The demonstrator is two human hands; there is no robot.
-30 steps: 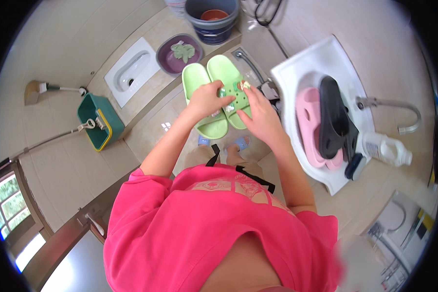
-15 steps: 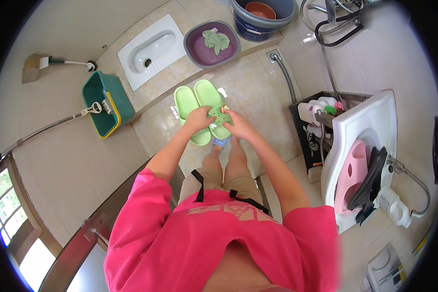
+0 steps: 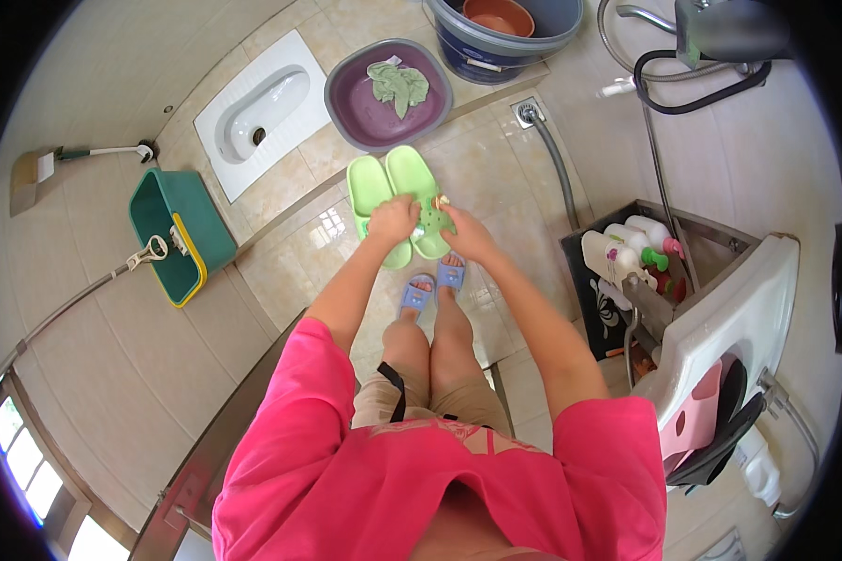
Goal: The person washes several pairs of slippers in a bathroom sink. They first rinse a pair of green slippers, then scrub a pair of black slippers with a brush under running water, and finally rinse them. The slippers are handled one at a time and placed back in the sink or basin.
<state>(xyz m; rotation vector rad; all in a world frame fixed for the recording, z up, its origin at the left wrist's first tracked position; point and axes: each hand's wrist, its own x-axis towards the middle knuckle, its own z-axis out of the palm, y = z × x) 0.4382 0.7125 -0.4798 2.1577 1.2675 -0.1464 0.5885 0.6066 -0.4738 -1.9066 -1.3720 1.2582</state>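
A pair of light green slippers sits side by side in front of me, toes nearer to me. My left hand (image 3: 395,219) is closed on the strap of the left green slipper (image 3: 369,184). With its fingers closed at the strap's right edge, my right hand (image 3: 471,235) grips the right green slipper (image 3: 410,173). That strap has small holes and a coloured charm (image 3: 441,201) on it. I cannot tell whether the soles touch the floor. On my feet are blue slippers (image 3: 417,293), just below the green pair.
Beyond the slippers, a purple basin (image 3: 341,103) with a green cloth (image 3: 399,86) stands on a raised tiled step. Beside it are a squat toilet (image 3: 225,140) and a blue bucket (image 3: 468,65). A green mop bucket (image 3: 147,201) stands left; a white sink (image 3: 767,271) and a drain hose (image 3: 557,154) are right.
My view has tilted and shifted, so both my blue-slippered feet now show. The green slippers have moved slightly closer to the purple basin, with both hands still on them.
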